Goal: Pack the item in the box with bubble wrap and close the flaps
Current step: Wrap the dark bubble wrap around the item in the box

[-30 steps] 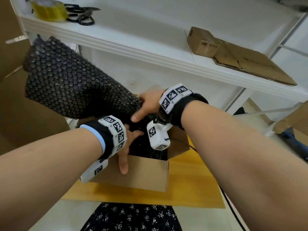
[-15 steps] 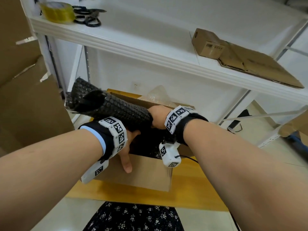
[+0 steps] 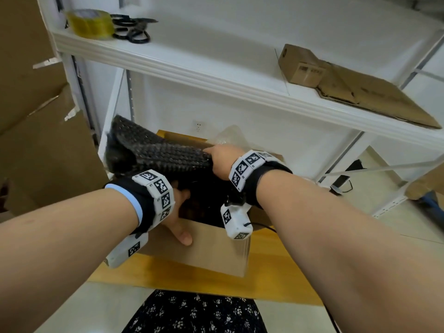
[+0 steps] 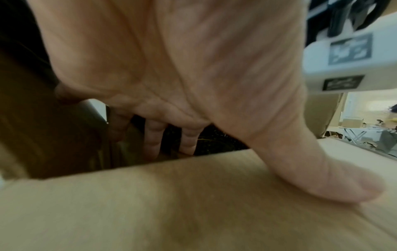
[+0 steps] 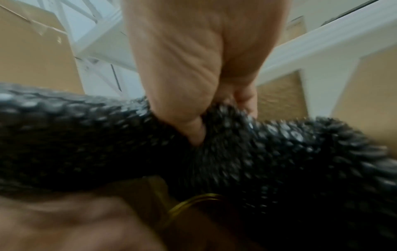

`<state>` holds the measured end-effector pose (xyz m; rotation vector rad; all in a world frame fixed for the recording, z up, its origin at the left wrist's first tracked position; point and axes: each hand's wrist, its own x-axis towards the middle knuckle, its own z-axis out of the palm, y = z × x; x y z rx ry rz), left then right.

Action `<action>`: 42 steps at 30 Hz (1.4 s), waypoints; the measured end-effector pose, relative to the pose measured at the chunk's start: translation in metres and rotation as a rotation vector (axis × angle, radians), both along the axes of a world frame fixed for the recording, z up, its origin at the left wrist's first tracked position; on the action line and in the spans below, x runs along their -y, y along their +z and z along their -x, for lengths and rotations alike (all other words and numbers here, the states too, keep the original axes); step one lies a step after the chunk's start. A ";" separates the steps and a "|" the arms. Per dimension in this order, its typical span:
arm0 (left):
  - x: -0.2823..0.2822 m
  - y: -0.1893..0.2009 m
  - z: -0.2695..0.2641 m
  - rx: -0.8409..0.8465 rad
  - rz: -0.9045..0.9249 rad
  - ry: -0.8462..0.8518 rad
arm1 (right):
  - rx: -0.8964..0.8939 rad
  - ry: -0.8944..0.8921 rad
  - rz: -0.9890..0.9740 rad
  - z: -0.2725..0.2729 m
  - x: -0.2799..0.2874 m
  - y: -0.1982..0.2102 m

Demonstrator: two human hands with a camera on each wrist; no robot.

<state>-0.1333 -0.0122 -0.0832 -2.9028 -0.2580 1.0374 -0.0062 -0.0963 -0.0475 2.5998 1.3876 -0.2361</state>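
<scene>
An open cardboard box [image 3: 211, 246] stands on a yellow wooden board [image 3: 192, 277]. My left hand [image 3: 179, 212] grips its near wall [image 4: 150, 203], thumb [image 4: 322, 178] outside, fingers [image 4: 154, 135] inside. My right hand [image 3: 221, 159] clutches a bunched sheet of black bubble wrap [image 3: 163, 152] over the box opening; the sheet sticks out to the left past the box. The right wrist view has the thumb dug into the wrap [image 5: 86, 135], with a thin gold rim [image 5: 193, 200] just under it inside the box. The rest of the box's contents are hidden.
A white shelf above holds a yellow tape roll [image 3: 90, 24], black scissors [image 3: 133, 30], a small carton [image 3: 302, 66] and flattened cardboard [image 3: 374, 102]. Large brown cartons [image 3: 43, 152] stand at the left. Clear plastic film [image 3: 230, 135] lies behind the box.
The bubble wrap, spread high at the left before, has come down and bunched over the box. My right hand moved back and right with it. The left hand stayed on the box wall.
</scene>
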 end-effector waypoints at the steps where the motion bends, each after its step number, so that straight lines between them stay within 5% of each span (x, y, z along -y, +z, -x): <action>1: -0.001 0.001 0.003 0.028 0.018 0.002 | 0.010 -0.023 0.025 -0.003 0.004 0.000; 7: -0.007 0.012 0.006 0.563 0.084 -0.076 | -0.011 -0.059 0.214 -0.007 0.004 -0.007; 9: -0.014 0.017 0.005 0.618 0.004 -0.078 | -0.004 -0.072 0.235 -0.006 0.002 -0.005; 15: -0.028 0.004 0.017 0.450 -0.219 0.042 | -0.089 -0.131 0.244 -0.005 0.005 -0.011; 20: -0.035 -0.009 0.023 0.301 0.142 0.186 | -0.211 -0.154 0.211 0.004 0.003 0.008; 24: -0.025 -0.015 0.020 0.154 0.113 0.171 | -0.296 -0.049 0.084 0.018 -0.017 0.022; 29: -0.022 -0.016 0.016 0.131 0.073 0.166 | -0.131 0.109 -0.017 0.031 -0.031 0.010; 34: -0.015 -0.020 0.013 0.125 0.034 0.176 | 0.038 0.086 0.117 0.012 -0.025 0.008; 42: -0.009 -0.017 0.011 0.230 0.067 0.116 | -0.110 -0.043 0.080 -0.013 0.005 -0.009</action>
